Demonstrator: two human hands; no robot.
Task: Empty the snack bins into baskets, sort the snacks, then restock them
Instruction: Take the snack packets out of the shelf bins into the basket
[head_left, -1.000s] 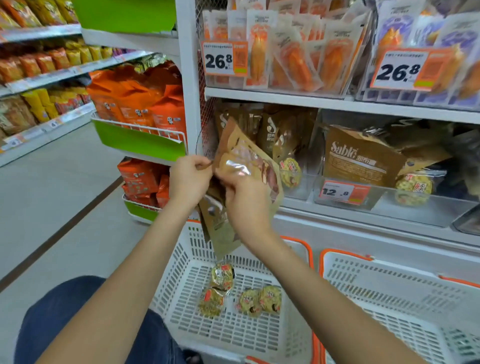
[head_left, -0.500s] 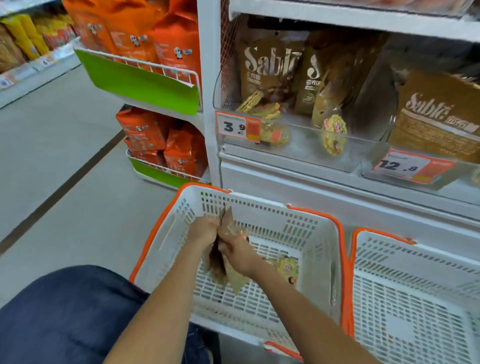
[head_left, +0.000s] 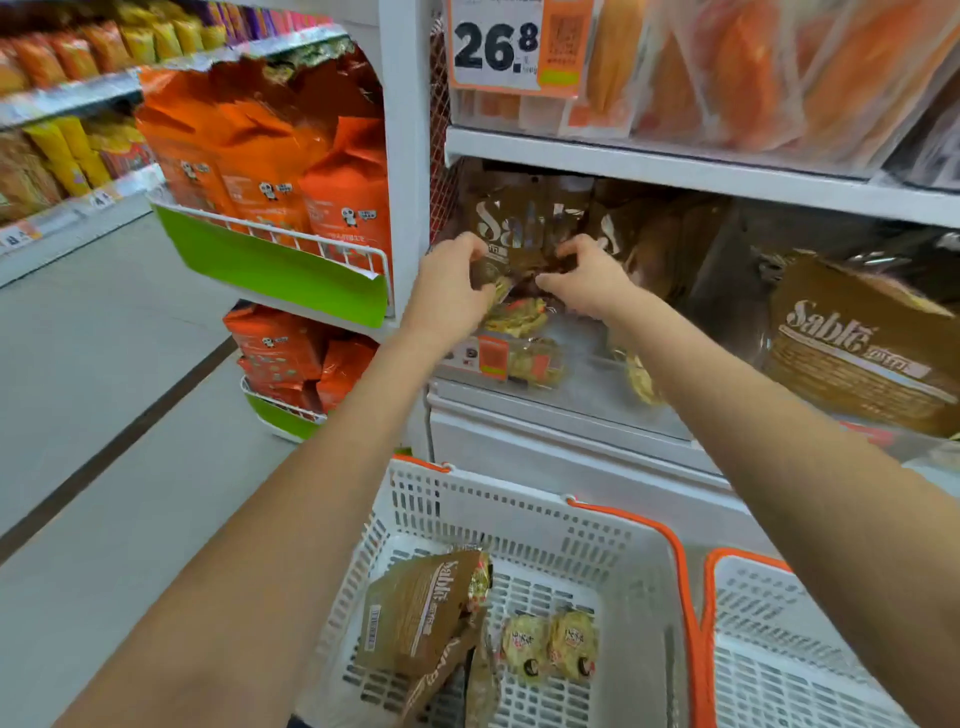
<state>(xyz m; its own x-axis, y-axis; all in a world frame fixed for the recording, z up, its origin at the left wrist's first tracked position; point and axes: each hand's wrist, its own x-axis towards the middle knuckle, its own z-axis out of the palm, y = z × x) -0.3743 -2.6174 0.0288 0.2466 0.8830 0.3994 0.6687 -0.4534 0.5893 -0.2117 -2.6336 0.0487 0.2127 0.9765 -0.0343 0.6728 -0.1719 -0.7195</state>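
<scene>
Both hands, left hand (head_left: 451, 291) and right hand (head_left: 587, 283), curl fingers round a brown foil Sablé snack bag (head_left: 519, 234) in the clear plastic shelf bin (head_left: 582, 384). Emptying is early: the white slatted basket (head_left: 623, 551) holds few packets; sorting and restocking remain.

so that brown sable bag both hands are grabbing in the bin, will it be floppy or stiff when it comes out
Probably floppy: the Sablé bag looks like thin film, creased where the left hand and right hand grip its lower edge. Likely light, since the same bags lie crumpled and bent in the white basket. The glossy film may be a little slippery.
</scene>
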